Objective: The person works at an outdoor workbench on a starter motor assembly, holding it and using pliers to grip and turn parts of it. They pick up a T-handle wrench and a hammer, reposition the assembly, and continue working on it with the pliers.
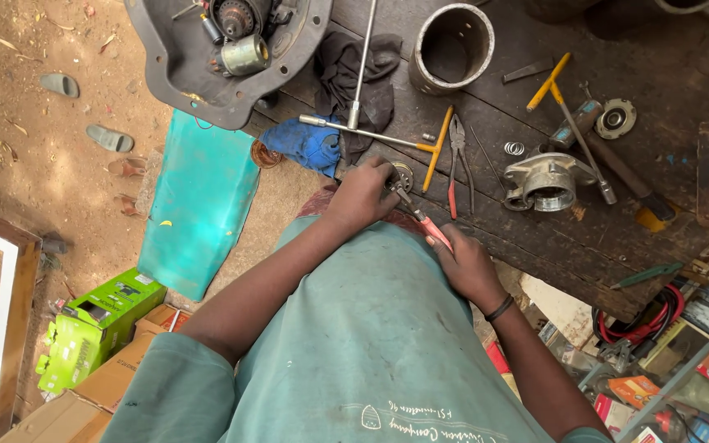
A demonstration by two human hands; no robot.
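My left hand [363, 195] grips a small round metal part [404, 175] at the near edge of the dark wooden workbench [584, 238]. My right hand [468, 267] holds the red handles of a pair of pliers [422, 218], whose jaws reach up to that part. Both hands are close to my body, above my green shirt. The part is mostly hidden by my left fingers.
On the bench lie another pair of red-handled pliers [459, 156], yellow-handled tools [438, 148], a T-wrench [360, 66], a metal cylinder [453, 45], a grey cast housing [545, 180], blue and dark rags [313, 143], and a large round casing [223, 49]. A teal panel [198, 197] and boxes sit on the ground.
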